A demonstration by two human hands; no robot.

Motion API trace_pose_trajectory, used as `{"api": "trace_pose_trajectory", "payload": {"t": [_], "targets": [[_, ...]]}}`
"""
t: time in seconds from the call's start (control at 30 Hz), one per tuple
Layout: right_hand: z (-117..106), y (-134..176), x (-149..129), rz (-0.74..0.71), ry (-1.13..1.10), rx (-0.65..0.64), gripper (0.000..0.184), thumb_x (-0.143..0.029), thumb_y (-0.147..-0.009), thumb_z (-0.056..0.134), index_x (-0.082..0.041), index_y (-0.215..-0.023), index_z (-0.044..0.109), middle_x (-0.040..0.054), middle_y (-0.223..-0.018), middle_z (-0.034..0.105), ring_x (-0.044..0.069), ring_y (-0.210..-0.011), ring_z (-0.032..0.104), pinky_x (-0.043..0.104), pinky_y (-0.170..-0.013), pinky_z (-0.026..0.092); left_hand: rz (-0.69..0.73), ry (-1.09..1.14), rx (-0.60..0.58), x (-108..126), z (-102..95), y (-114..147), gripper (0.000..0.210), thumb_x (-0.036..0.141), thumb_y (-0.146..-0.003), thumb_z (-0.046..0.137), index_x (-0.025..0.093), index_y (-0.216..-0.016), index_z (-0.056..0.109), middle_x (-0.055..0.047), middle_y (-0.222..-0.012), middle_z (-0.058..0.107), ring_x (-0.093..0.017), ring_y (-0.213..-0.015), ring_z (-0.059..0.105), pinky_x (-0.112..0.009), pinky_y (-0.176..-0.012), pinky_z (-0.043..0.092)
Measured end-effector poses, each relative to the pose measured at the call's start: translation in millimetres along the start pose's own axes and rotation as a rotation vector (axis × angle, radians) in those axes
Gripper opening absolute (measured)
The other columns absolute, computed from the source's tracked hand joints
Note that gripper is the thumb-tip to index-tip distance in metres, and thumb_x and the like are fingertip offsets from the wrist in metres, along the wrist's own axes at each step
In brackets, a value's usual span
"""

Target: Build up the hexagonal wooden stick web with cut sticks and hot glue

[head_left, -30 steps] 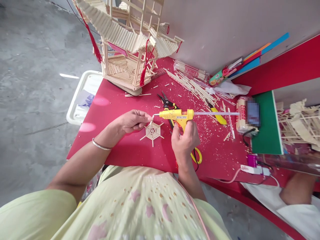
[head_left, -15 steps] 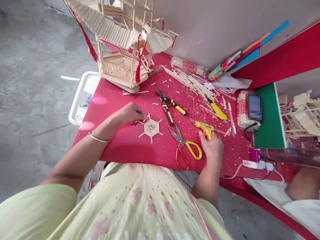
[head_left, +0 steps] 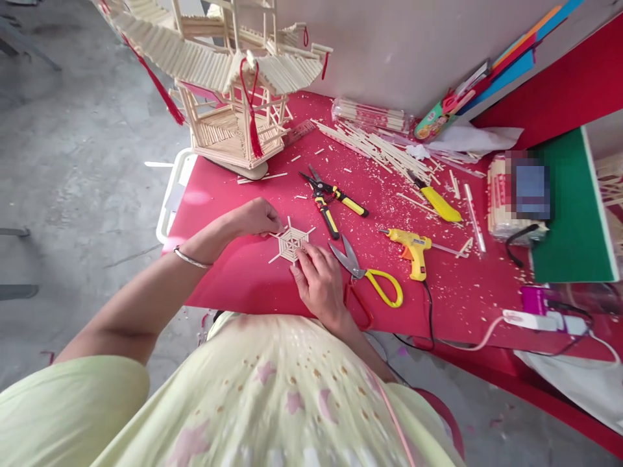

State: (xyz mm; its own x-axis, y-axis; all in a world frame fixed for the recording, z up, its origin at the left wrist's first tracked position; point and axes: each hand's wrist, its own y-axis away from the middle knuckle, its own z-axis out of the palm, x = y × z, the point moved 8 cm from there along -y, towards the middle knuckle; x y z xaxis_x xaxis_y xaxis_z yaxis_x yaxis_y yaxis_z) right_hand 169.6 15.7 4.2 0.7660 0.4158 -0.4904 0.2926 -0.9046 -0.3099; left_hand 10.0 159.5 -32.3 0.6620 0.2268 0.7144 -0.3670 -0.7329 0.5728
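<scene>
Just ditched the glue gun (head_left: 411, 248) off past the fingers (head_left: 318, 257) of the right hand (head_left: 320, 279), so probably onto placing, resting those unclenched on the stick web (head_left: 291, 244) underneath and pinching, seemingly, a small stick (head_left: 281, 229) in the left hand (head_left: 257, 217) beside it.

A pale, web-like stick lattice (head_left: 288, 244), apparently 6-spoked, lies flat on the red table (head_left: 243, 282), partly covered.

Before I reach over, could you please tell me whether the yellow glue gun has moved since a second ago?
Yes, rightward: earlier held over the pliers, the glue gun now lies on the red table, right of the scissors.
</scene>
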Motion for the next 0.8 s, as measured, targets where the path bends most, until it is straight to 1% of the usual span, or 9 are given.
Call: {"api": "trace_pose_trajectory", "payload": {"t": [0.1,0.37,0.6,0.8], "targets": [[5.8,2.4,5.0,0.007,0.018,-0.037,0.043,-0.036,-0.106,0.053,-0.022,-0.146,0.06,0.0115,-0.152,0.059,0.03,-0.135,0.053,0.052,-0.118,0.043,0.018,-0.027,-0.006,0.8,0.7,-1.8,0.016,0.031,-0.069,0.075,0.015,-0.07,0.078,0.001,-0.047,0.056,-0.008,-0.042,0.042,-0.021,-0.041,0.03],[6.3,0.6,3.9,0.028,0.034,-0.069,0.041,-0.035,-0.107,0.049,-0.021,-0.144,0.061,0.0116,-0.153,0.058,0.03,-0.133,0.054,0.051,-0.117,0.041,0.029,-0.028,-0.047,2.4,4.6,-2.2,0.018,0.031,-0.067,0.075,0.014,-0.071,0.079,-0.001,-0.049,0.057,-0.009,-0.045,0.044,-0.021,-0.043,0.031],[7.6,1.3,5.2,0.039,0.028,-0.081,0.041,-0.034,-0.107,0.049,-0.023,-0.145,0.06,0.0107,-0.154,0.057,0.03,-0.133,0.054,0.052,-0.114,0.043,0.03,-0.005,-0.022,4.6,4.3,-2.4,0.017,0.032,-0.067,0.077,0.015,-0.068,0.079,-0.001,-0.046,0.055,-0.008,-0.041,0.041,-0.021,-0.041,0.028],[6.7,1.0,4.6,0.034,0.021,-0.077,0.04,-0.032,-0.108,0.048,-0.022,-0.144,0.06,0.0106,-0.154,0.058,0.03,-0.133,0.054,0.051,-0.113,0.043,0.015,-0.04,-0.002,9.8,3.8,0.3,0.012,0.027,-0.068,0.076,0.015,-0.067,0.078,-0.001,-0.047,0.056,-0.008,-0.042,0.042,-0.021,-0.042,0.03]]}}
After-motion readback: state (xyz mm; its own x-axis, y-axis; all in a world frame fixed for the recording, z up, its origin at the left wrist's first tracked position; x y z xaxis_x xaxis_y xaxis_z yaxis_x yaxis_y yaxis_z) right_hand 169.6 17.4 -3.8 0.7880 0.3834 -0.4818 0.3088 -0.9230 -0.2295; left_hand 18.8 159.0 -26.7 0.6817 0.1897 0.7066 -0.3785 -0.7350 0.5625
